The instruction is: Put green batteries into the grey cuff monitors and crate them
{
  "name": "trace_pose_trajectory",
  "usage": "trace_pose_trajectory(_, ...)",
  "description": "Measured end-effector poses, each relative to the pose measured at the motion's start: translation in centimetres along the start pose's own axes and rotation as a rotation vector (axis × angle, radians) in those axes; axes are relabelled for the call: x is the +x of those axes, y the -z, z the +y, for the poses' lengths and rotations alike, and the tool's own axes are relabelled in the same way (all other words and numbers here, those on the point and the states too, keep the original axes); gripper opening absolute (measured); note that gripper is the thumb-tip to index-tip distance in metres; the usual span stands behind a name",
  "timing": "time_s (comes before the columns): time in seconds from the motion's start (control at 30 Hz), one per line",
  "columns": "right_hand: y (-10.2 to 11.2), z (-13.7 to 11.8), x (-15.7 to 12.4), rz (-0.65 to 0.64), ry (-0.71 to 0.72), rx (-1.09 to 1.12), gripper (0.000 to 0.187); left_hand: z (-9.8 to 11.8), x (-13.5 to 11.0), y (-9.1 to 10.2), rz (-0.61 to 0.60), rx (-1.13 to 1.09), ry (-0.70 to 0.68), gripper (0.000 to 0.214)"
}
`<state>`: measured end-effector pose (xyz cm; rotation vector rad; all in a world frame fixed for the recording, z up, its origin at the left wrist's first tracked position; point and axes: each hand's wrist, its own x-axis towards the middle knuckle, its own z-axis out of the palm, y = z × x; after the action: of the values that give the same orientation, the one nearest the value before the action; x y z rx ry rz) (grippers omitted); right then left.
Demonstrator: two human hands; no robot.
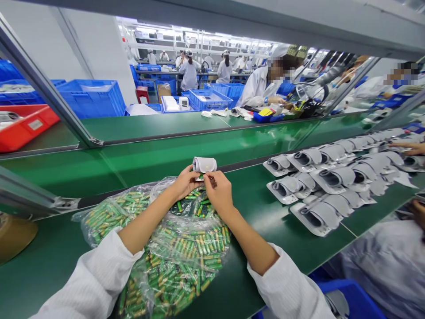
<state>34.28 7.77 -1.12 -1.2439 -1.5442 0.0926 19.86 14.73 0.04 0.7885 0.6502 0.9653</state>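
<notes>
Over a clear plastic bag of green batteries [181, 261] on the green table [46, 252], our left hand [184, 184] and right hand [217, 190] close their fingers [207, 178] on the underside of a grey wrist-cuff monitor [205, 165], which sits just above them. Further right, more grey wrist-cuff monitors [332, 177] stand in rows.

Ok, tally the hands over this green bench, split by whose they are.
Left hand, on the rolled cuff: 1
Right hand, on the same cuff: 1
Upper-right hand, another person's: 1
Lower-right hand, another person's: 1
Total: 4
</notes>
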Motion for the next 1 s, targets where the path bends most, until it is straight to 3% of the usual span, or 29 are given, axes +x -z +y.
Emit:
trace_pose_trajectory(0.27,-0.1,0.5,0.1,0.1,-0.287,0.15,0.026,-0.2,0.2,0.2,0.031,0.027,0.013,0.048)
trace_pose_trajectory(0.5,0.0,0.3,0.1,0.027,-0.421,0.307,0.027,-0.4,0.2,0.2,0.05,0.137,-0.019,0.079)
trace_pose_trajectory(0.63,-0.1,-0.2,0.1,-0.039,-0.471,0.454,0.035,-0.6,-0.2,-0.1,0.048,0.211,-0.134,0.089)
trace_pose_trajectory(0.73,-0.4,0.2,0.9,-0.036,-0.623,0.688,0.045,-0.1,-0.3,-0.4,0.006,0.318,-0.289,0.095)
trace_pose_trajectory(0.83,-0.6,0.6,2.5,0.041,-0.784,0.915,0.061,1.0,-0.4,-0.9,-0.128,0.423,-0.32,0.105)
trace_pose_trajectory(0.9,-0.4,0.4,3.0,0.145,-0.807,0.997,0.068,1.4,-0.9,-1.5,-0.185,0.481,-0.271,0.113)
trace_pose_trajectory(1.0,-0.1,0.0,3.8,0.311,-0.776,1.048,0.078,1.6,-1.8,-2.3,-0.141,0.655,-0.233,0.123)
